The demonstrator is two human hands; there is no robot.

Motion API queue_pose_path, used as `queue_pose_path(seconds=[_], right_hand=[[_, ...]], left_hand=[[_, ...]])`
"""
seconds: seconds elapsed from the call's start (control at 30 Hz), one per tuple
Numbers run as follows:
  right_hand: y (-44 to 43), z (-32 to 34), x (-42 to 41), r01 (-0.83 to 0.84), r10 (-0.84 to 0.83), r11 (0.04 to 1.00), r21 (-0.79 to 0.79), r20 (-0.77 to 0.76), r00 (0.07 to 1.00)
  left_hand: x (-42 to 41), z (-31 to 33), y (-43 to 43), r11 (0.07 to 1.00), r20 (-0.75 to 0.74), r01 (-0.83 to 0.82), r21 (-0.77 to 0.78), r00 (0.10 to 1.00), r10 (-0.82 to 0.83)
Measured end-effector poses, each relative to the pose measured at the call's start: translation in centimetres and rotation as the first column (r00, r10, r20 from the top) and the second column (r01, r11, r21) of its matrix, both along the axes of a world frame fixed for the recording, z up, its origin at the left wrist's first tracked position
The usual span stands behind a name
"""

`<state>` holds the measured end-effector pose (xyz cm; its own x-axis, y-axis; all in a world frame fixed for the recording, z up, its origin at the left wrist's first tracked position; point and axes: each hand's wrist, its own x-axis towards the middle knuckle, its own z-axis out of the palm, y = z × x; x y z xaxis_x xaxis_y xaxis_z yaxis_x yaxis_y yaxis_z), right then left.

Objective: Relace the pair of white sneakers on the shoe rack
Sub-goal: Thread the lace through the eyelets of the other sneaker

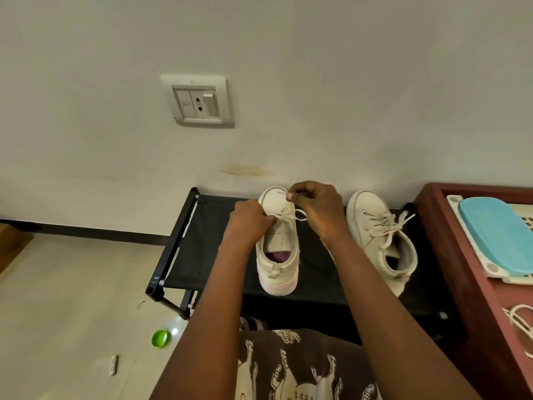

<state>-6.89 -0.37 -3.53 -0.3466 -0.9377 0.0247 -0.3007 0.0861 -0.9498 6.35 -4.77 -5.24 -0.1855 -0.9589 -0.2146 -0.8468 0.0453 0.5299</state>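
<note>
Between our hands: one white sneaker (pixel 278 255) stood upright on the shoe rack (pixel 202 255), toe pointing away from us. Most of its tongue was bare, so we judged the lacing barely begun.
Left hand: our left hand (pixel 249 219) was closed in a pinch on the lace (pixel 288 215) at the eyelets on its own side, likely to stop the threaded part slipping back.
Right hand: our right hand (pixel 317 207) pinched the lace's end between thumb and fingertip, raised just above the toe, we think to draw slack through.
Lace: it ran from one hand to the other across the lowest eyelets, with a small loop hanging beside the right hand.
Beyond the right hand: the second sneaker (pixel 375 226) sat on the same rack, well apart from both hands, laced with loose ends. We judged it done or nearly so.
Further right: a cord (pixel 519 319) lay on the red surface (pixel 461 255), perhaps a spare.
Risk: we thought an uneven pull could leave one end short.
</note>
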Motion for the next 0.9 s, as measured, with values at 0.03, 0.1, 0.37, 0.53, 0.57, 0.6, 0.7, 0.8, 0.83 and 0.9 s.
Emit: queue_pose_path(seconds=[0.03, 0.1, 0.37, 0.53, 0.57, 0.6, 0.7, 0.8, 0.83, 0.9], right_hand=[[-0.3, -0.7, 0.6, -0.022, 0.023, 1.0, 0.016, -0.044, 0.999], [-0.7, -1.7, 1.7, -0.082, 0.088, 0.995, 0.049, -0.154, 0.984], [-1.6, -3.5, 2.6, -0.135, 0.211, 0.975, 0.178, -0.53, 0.821], [-1.6, -3.8, 3.0, -0.115, 0.176, 0.984, 0.134, -0.681, 0.711], [-1.6, -3.9, 3.1, -0.115, 0.175, 0.984, 0.133, -0.708, 0.684], [-1.7, -4.1, 3.1, -0.113, 0.172, 0.985, 0.13, -0.727, 0.665], [-1.8, -4.3, 3.3, -0.092, 0.151, 0.988, 0.12, -0.743, 0.652], [-1.9, -4.4, 3.4, -0.072, 0.138, 0.99, 0.119, -0.764, 0.631], [-1.9, -4.4, 3.5, -0.065, 0.135, 0.991, 0.121, -0.772, 0.621], [-2.0, -4.4, 3.6, -0.05, 0.134, 0.99, 0.131, -0.781, 0.61]], left_hand=[[0.1, 0.0, -0.3, 1.0, -0.011, -0.014, 0.009, 1.0, 0.014], [0.4, 0.0, -0.8, 0.999, -0.031, -0.004, 0.034, 1.0, 0.005], [2.6, -0.9, -2.2, 0.976, -0.259, 0.053, 0.211, 0.966, 0.004], [3.5, -1.7, -2.5, 0.954, -0.429, 0.039, 0.298, 0.898, 0.098], [3.5, -1.7, -2.5, 0.954, -0.438, 0.046, 0.298, 0.894, 0.094], [3.5, -1.8, -2.5, 0.954, -0.445, 0.053, 0.295, 0.891, 0.088], [3.3, -2.1, -2.6, 0.957, -0.443, 0.066, 0.281, 0.894, 0.068], [3.3, -2.3, -2.8, 0.964, -0.429, 0.057, 0.261, 0.901, 0.063], [3.3, -2.3, -2.9, 0.966, -0.426, 0.054, 0.254, 0.902, 0.061], [3.4, -2.4, -3.0, 0.968, -0.429, 0.051, 0.247, 0.901, 0.062]])
